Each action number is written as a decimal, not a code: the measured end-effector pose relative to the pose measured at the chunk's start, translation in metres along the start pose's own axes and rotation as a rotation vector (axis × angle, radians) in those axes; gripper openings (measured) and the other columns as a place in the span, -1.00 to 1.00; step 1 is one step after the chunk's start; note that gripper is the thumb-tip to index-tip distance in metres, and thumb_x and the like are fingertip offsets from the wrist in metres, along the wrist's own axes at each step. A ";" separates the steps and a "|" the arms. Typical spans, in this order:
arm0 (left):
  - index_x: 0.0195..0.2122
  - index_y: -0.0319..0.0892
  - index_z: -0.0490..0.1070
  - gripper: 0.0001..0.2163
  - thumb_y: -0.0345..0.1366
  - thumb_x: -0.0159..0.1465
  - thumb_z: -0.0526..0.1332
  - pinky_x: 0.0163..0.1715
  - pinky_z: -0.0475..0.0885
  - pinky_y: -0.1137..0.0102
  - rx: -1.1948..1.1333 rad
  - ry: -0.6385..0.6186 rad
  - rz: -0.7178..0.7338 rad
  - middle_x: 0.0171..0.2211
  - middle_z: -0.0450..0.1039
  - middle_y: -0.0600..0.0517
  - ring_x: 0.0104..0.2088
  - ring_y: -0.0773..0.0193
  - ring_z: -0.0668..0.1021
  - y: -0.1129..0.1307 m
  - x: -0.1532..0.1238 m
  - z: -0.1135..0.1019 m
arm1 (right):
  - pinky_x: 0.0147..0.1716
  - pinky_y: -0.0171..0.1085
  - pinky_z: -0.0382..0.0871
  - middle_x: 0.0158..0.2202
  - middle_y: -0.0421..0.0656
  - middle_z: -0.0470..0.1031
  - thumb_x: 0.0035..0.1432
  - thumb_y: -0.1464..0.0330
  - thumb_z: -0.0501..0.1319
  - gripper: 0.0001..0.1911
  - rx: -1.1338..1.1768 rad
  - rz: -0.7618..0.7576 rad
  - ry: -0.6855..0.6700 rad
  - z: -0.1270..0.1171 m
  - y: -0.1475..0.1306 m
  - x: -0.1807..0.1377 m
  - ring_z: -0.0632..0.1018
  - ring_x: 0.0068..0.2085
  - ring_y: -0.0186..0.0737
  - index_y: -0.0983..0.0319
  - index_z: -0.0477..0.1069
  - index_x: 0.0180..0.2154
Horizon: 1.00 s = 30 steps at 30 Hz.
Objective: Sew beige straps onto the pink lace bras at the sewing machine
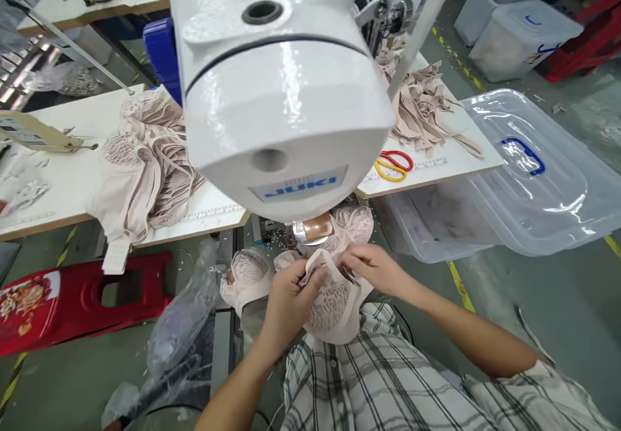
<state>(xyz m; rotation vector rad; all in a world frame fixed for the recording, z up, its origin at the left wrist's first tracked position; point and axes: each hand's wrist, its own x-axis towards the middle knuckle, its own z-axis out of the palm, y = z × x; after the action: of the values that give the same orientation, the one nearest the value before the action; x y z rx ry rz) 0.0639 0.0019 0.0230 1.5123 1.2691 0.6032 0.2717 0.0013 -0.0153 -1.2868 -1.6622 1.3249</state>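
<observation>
In the head view a pale beige lace bra (pixel 334 305) lies across my lap, in front of a white sewing machine (pixel 291 94). My left hand (pixel 294 292) pinches the bra's edge beside one lace cup. My right hand (pixel 373 268) is closed on the fabric a little to the right, its fingertips partly hidden in the folds. Part of the bra runs up under the machine head, and another lace cup (pixel 250 269) hangs to the left of my left hand. The needle area is hidden by the machine head.
Stacked beige bras (pixel 145 165) hang over the left table edge. Red and yellow scissors (pixel 394 164) and beige straps (pixel 424 104) lie on the right table. Beside it stands a lidded clear bin (pixel 557 172). A red stool (pixel 48 311) and plastic bag (pixel 182 318) are at left.
</observation>
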 end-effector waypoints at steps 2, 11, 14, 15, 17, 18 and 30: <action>-0.54 -0.17 0.26 -0.71 -0.16 0.29 0.13 -0.52 0.15 0.48 0.006 0.030 0.018 -0.59 0.14 0.17 -0.52 0.38 0.24 0.001 -0.001 0.001 | -0.46 -0.32 0.22 -0.56 -0.23 0.30 0.24 -0.09 0.06 -0.46 0.199 0.123 -0.224 0.009 0.004 0.000 0.31 -0.47 -0.32 0.21 0.38 -0.49; -0.55 -0.16 0.25 -0.70 -0.17 0.32 0.14 -0.59 0.08 0.48 -0.005 0.022 0.054 -0.61 0.11 0.17 -0.57 0.40 0.18 0.000 -0.003 0.004 | -0.54 -0.38 0.16 -0.60 -0.32 0.28 -0.13 -0.03 0.43 -0.53 0.750 0.369 0.198 0.004 -0.013 0.011 0.25 -0.55 -0.44 0.24 0.50 -0.43; -0.55 -0.17 0.27 -0.69 -0.20 0.33 0.14 -0.57 0.10 0.48 0.045 0.061 0.092 -0.61 0.14 0.16 -0.56 0.40 0.22 -0.003 -0.001 0.002 | -0.30 -0.31 0.38 -0.40 -0.20 0.49 -0.11 0.05 0.46 -0.62 0.706 0.285 0.143 -0.015 -0.024 0.007 0.48 -0.35 -0.32 0.22 0.54 -0.47; -0.55 -0.17 0.29 -0.70 -0.21 0.33 0.14 -0.56 0.11 0.48 0.068 0.067 0.108 -0.61 0.16 0.16 -0.55 0.40 0.23 -0.004 0.000 0.002 | -0.23 -0.28 0.40 -0.27 -0.16 0.53 -0.07 0.07 0.44 -0.66 0.651 0.264 0.054 -0.019 -0.028 0.005 0.52 -0.26 -0.28 0.22 0.56 -0.46; -0.52 -0.18 0.34 -0.72 -0.23 0.33 0.14 -0.55 0.14 0.48 0.106 0.071 0.147 -0.60 0.21 0.15 -0.55 0.40 0.26 -0.004 0.002 0.003 | -0.11 -0.24 0.40 -0.09 -0.13 0.54 0.03 0.12 0.39 -0.73 0.485 0.180 -0.107 -0.021 -0.036 0.004 0.53 -0.12 -0.21 0.20 0.60 -0.40; -0.50 -0.18 0.36 -0.73 -0.23 0.34 0.14 -0.55 0.14 0.48 0.124 0.071 0.169 -0.60 0.22 0.15 -0.56 0.40 0.27 -0.003 0.003 0.003 | -0.08 -0.23 0.39 -0.07 -0.13 0.55 0.09 0.13 0.36 -0.75 0.394 0.121 -0.154 -0.020 -0.039 0.005 0.53 -0.09 -0.20 0.19 0.62 -0.35; -0.12 -0.15 0.38 -0.89 -0.36 0.35 0.12 -0.46 0.39 0.46 0.143 0.193 0.558 -0.39 0.49 0.06 -0.46 0.32 0.51 -0.013 -0.001 0.011 | -0.43 -0.34 0.35 -0.45 -0.18 0.54 0.11 0.10 0.32 -0.67 0.391 0.115 -0.095 -0.020 -0.052 0.023 0.47 -0.43 -0.34 0.26 0.59 -0.34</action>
<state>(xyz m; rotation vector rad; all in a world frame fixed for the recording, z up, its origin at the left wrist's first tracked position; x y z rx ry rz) 0.0678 -0.0037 0.0078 1.9842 1.0411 1.0556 0.2670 0.0289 0.0377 -1.1104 -1.3167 1.7028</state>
